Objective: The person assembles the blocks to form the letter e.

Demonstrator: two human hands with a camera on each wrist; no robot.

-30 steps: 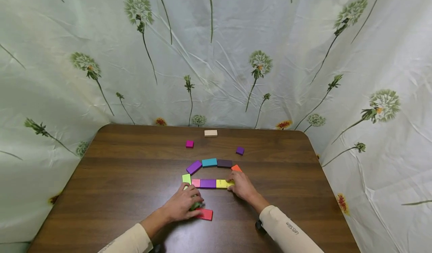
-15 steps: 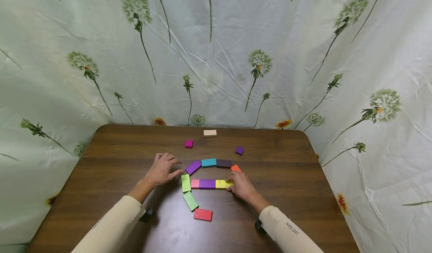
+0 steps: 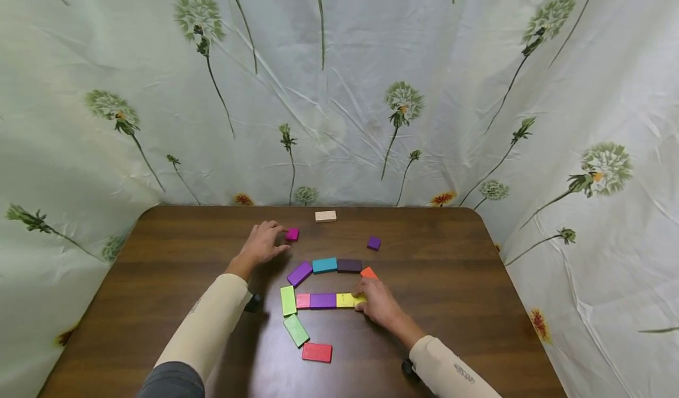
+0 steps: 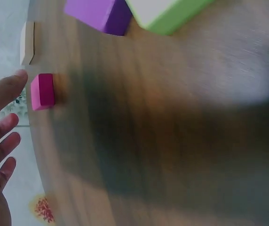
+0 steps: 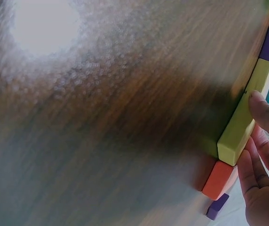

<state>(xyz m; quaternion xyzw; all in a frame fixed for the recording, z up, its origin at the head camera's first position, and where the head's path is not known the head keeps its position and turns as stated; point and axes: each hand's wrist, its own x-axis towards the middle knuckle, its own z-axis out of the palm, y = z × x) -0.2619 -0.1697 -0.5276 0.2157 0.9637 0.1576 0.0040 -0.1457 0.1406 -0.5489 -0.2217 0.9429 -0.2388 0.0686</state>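
My left hand (image 3: 262, 242) reaches to the small magenta block (image 3: 292, 234) near the back of the table, fingers extended beside it. In the left wrist view that block (image 4: 43, 91) stands just past the fingertips, and I see no grip on it. My right hand (image 3: 383, 305) pinches the right end of the yellow block (image 3: 345, 301) between thumb and fingers. In the right wrist view the thumb lies on the yellow block (image 5: 240, 117), partly covering it. Left of it in the same straight row lie a purple block (image 3: 323, 301) and a pink block (image 3: 303, 301).
A curve of blocks surrounds the row: orange (image 3: 369, 273), dark (image 3: 349, 266), teal (image 3: 325, 265), purple (image 3: 299, 273), lime (image 3: 288, 301), green (image 3: 296, 331) and red (image 3: 317, 352). Farther back lie a beige block (image 3: 326, 216) and a small purple block (image 3: 373, 243). A floral curtain (image 3: 350, 121) hangs behind the table (image 3: 451, 256).
My left hand has let go of the green block, now joining the curve between lime and red, and moved up and back to the magenta block. The right hand has stayed at the yellow block.
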